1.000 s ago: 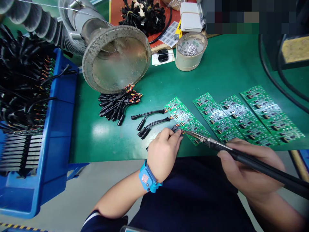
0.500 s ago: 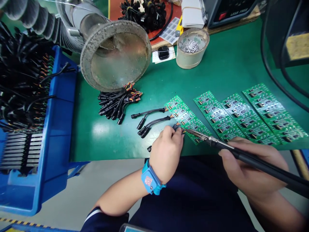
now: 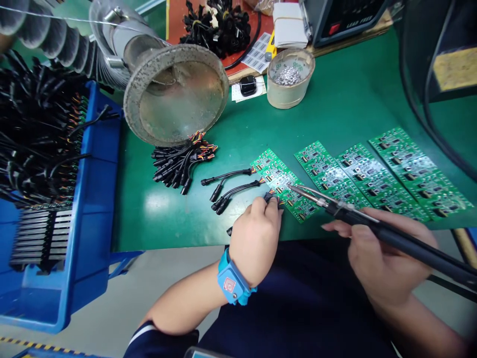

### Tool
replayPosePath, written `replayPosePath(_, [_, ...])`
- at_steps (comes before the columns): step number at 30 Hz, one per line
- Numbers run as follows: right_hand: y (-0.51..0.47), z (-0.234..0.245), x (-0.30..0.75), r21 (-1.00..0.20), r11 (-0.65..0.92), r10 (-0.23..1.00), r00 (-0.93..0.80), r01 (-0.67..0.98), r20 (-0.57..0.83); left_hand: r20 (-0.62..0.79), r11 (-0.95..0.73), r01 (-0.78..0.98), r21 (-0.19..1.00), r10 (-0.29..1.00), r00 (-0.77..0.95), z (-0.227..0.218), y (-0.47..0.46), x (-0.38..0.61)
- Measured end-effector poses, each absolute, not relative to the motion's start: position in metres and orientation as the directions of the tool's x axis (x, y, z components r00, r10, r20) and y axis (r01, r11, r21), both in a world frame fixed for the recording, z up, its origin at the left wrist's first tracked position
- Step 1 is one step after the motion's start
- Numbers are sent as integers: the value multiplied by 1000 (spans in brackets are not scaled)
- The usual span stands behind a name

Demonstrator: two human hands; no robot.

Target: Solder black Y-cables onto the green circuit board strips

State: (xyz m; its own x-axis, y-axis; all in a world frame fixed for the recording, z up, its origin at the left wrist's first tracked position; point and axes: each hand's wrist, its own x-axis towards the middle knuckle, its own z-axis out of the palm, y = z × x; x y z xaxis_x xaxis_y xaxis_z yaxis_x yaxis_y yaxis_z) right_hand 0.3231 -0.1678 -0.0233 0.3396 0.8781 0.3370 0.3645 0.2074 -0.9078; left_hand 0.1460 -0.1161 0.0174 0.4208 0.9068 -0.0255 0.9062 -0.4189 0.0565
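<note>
My left hand, with a blue wrist strap, is closed on a black cable whose coloured wire ends lie at the edge of a green circuit board panel. The fingers hide most of that cable. Two more black cables run from the same panel's left edge. In my right hand is a black-handled soldering iron, gripped like a pen. Its metal tip hovers over or touches the panel near the middle; I cannot tell which.
More circuit board panels lie to the right. A heap of black cables sits below the round fume extractor hood. At left stands a blue bin full of cables. Farther back are a round tub of solder bits and a soldering station.
The soldering iron's tip has moved up and slightly left across the panel, away from the wire ends. My left hand stays at the cable. The whole view has shifted slightly.
</note>
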Motion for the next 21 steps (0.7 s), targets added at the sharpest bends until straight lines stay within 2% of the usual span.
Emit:
replayPosePath(3, [-165,-32,314,-933,185,878,374,309,298,-54,-428,901,78,900,432,16,-121,144])
replayPosePath(7, [-161,-36,311,-898,283,880,281,336,383,-104,-447,887,119,883,458,16,-120,141])
replayPosePath(8, [-159,-35,311,-884,308,877,256,351,407,-107,-446,878,172,878,467,16,-117,139])
replayPosePath(10, [-156,-31,311,-838,353,860,209,417,466,-120,-417,834,362,866,485,16,-108,135])
replayPosePath(13, [-150,-23,309,-761,392,832,153,517,533,-204,-213,696,686,861,465,16,-90,125])
replayPosePath(15, [-146,-19,307,-759,378,844,140,530,518,-298,-75,648,758,844,446,17,-79,118])
replayPosePath(17, [-142,-17,305,-782,360,861,142,508,489,-349,-85,686,723,812,468,19,-71,115])
replayPosePath(21, [-141,-18,303,-784,381,852,144,491,504,-282,-432,774,462,756,590,28,-62,116])
